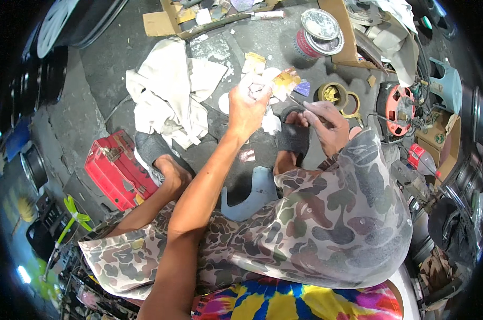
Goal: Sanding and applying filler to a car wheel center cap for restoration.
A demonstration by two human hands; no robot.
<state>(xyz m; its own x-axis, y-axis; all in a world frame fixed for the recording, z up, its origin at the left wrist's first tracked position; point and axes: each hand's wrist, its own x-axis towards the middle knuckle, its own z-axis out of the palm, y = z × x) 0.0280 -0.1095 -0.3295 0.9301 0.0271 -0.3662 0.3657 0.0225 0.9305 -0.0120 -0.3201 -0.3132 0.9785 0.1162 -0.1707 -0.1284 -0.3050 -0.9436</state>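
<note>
My left hand (248,105) is closed, fingers pinched at the edge of a worn yellow-brown piece of sheet (286,80), which looks like sandpaper. My right hand (328,124) is to its right, its fingers closed on a thin dark stick-like tool (295,101) that points toward the sheet. How far the tool reaches is too small to tell. Beyond my left hand lies another yellowish scrap (254,62). A purple-blue scrap (302,88) is beside the held sheet, and a white scrap (272,124) lies on the floor below it.
A white cloth (164,88) lies left of my hands, above a red toolbox (119,169). A lidded can (310,45) stands far right of centre. Tape rolls (341,92) sit near my right hand, with an orange-black cable reel (398,112) beyond. Between my legs is a grey-blue stool (252,194).
</note>
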